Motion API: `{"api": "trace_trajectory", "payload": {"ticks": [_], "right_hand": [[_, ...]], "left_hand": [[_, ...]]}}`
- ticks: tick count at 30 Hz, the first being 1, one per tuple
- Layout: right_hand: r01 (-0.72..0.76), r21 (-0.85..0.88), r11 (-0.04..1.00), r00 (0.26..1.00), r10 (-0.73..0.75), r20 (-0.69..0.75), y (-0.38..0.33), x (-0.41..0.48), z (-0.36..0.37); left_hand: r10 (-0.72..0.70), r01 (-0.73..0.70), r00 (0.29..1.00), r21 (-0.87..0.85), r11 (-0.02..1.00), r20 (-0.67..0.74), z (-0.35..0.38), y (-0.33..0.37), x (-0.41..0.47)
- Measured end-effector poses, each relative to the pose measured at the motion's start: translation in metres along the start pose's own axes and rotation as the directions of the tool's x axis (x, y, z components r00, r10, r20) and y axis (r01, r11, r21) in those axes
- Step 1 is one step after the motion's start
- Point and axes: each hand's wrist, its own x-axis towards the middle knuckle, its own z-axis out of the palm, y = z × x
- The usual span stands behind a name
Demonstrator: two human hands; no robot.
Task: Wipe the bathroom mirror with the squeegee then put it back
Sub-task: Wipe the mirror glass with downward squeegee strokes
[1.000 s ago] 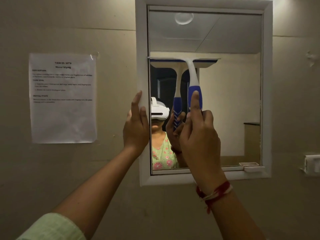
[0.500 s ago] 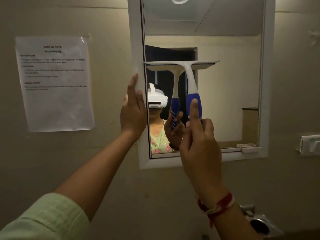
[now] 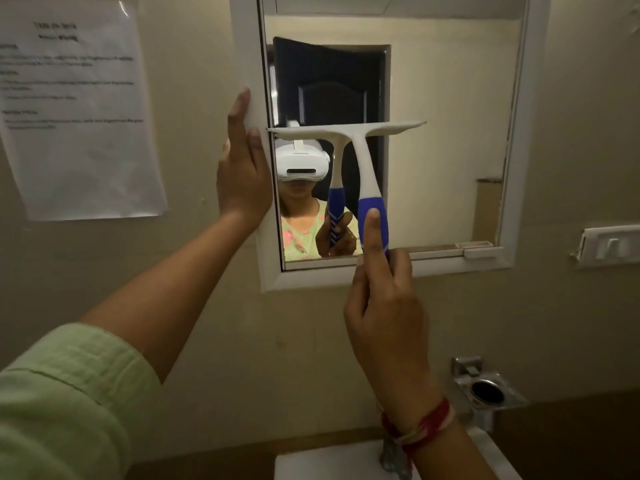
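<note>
On mirror (image 3: 450,133): squeegee (image 3: 349,131), right hand (image 3: 384,306) hides handle btm.

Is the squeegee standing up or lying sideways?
Standing up: the squeegee has its blade across the top, and its blue handle points down into the right hand.

Notice sheet (image 3: 76,109) text too blurred to read, mirror (image 3: 450,133) top cut off by frame, squeegee (image 3: 367,174) handle end hidden in right hand (image 3: 388,306).
</note>
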Motion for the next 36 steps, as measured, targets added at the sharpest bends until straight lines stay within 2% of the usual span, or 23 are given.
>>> {"api": "trace_trajectory", "payload": {"ticks": [10,15,28,36], "right_hand": [[-0.094,0.033,0.995,0.993,0.092,0.07,-0.001,-0.042,0.0],[-0.129,0.025,0.991,0.989,0.126,0.081,0.0,-0.059,0.003],[-0.167,0.047,0.985,0.98,0.161,0.116,0.005,-0.085,0.004],[-0.172,0.038,0.984,0.978,0.165,0.127,0.009,-0.095,0.002]], "left_hand": [[0.063,-0.063,0.998,-0.005,0.998,-0.027,0.003,0.005,-0.001],[0.029,-0.029,0.999,0.007,1.0,-0.018,0.0,0.003,0.001],[0.015,-0.013,0.999,0.044,0.999,-0.034,0.002,0.004,0.001],[0.076,-0.069,0.994,0.096,0.993,-0.073,0.003,0.0,0.001]]}}
